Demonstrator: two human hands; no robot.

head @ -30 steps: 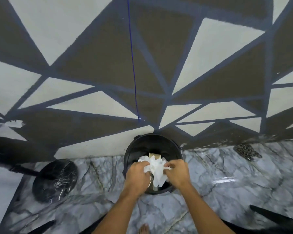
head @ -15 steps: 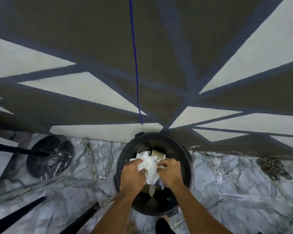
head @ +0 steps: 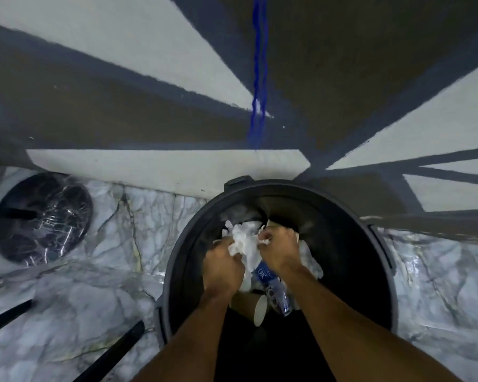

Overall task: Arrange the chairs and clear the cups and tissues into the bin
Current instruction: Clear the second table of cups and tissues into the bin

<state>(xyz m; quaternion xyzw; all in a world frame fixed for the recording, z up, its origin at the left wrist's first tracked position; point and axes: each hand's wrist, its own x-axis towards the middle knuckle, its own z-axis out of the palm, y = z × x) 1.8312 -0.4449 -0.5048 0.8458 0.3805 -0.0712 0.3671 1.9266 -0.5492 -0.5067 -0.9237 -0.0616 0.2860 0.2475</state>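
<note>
marble floor (head: 94, 285), upright bin (head: 381, 244); left hand (head: 222, 267), right hand (head: 280, 249) grip tissues (head: 243, 238)

Black bin (head: 381, 271) on marble floor (head: 80, 299), against painted wall (head: 122, 64). Left hand (head: 223, 267) and right hand (head: 280, 250) grip crumpled tissues (head: 243, 241) inside it. Paper cup (head: 255, 306) beneath.

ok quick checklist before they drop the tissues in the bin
1. Tissues in the grip of both left hand and right hand: ok.
2. Hands inside the rim of the bin: ok.
3. Bin mouth open, no lid across it: ok.
4. Room below: ok, paper cup and bottle lie under the hands.
5. Anything else held behind the tissues: cannot tell.
</note>
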